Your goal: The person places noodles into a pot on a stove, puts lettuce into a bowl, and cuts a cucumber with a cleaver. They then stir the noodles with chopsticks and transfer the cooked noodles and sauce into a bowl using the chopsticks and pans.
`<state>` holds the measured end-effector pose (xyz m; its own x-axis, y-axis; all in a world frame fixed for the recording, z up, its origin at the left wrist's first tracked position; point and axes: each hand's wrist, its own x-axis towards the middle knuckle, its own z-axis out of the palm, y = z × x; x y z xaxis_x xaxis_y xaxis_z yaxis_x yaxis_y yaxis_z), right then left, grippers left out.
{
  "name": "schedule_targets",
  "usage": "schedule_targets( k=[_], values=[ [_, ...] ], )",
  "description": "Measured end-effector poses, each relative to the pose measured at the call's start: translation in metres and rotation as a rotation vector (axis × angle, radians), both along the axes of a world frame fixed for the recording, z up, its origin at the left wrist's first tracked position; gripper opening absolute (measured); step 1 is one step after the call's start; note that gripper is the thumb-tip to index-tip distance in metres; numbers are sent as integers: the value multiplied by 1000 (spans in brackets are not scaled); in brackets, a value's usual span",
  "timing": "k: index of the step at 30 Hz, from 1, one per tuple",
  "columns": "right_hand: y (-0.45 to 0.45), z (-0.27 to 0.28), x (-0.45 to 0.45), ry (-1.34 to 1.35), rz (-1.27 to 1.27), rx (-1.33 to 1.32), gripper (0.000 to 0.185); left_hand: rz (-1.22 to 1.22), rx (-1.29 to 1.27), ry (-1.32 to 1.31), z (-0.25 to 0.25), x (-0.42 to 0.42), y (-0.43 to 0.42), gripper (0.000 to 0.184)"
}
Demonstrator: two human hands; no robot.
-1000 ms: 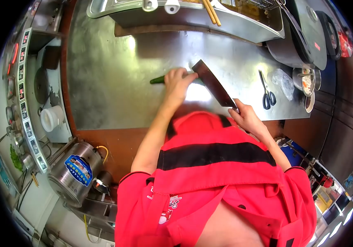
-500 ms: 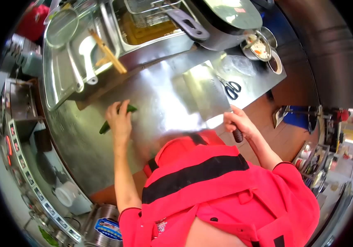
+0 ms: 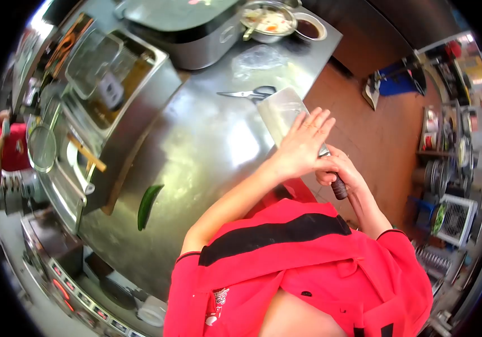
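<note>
My right hand (image 3: 349, 173) is wrapped round the brown handle of a cleaver (image 3: 279, 117), whose broad blade points up and away to the left. Across the lower part of the blade lies my left hand (image 3: 304, 141), its fingers stretched out and spread; it seems to touch the blade or lie just above it, which I cannot tell. Part of the blade is hidden behind that hand. A green cucumber (image 3: 148, 206) lies alone at the left on the steel table (image 3: 196, 151). Scissors (image 3: 258, 93) with black handles rest just beyond the cleaver's tip.
At the far end stand a bowl of pale food (image 3: 268, 22), a cup of dark sauce (image 3: 310, 28) and a crumpled plastic bag (image 3: 256, 58). A fryer (image 3: 134, 78) and a large lidded appliance (image 3: 187, 33) border the back. Another person's red clothing (image 3: 13, 146) shows far left.
My left hand has let go of the cucumber and moved right to the cleaver, fingers spreading. The cucumber stays on the table. My view has turned to the right.
</note>
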<state>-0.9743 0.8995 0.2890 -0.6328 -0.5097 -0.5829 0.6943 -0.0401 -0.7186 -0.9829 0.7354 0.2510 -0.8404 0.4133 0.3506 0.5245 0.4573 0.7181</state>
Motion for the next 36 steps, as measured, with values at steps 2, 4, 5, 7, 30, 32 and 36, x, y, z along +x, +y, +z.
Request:
schedule_targets(
  k=[2, 4, 5, 7, 30, 32, 36],
  values=[
    [21, 4, 6, -33, -40, -36, 21, -71, -62, -14, 6, -8, 3, 94],
    [33, 9, 14, -27, -96, -80, 20, -54, -160, 7, 2, -18, 6, 96],
    [36, 16, 16, -24, -117, -112, 19, -40, -206, 18, 1, -25, 4, 96],
    [44, 20, 19, -32, -150, -166, 20, -12, -250, 32, -4, -37, 5, 93],
    [12, -62, -52, -145, 12, -469, 19, -76, 1837, -907, 12, 44, -49, 96],
    [-12, -66, -62, -141, 83, -401, 17, 28, 1825, -943, 2, 69, -60, 86],
    [-81, -75, -73, 16, 342, -15, 8, 255, 1592, -905, -2, 148, -115, 63]
  ],
)
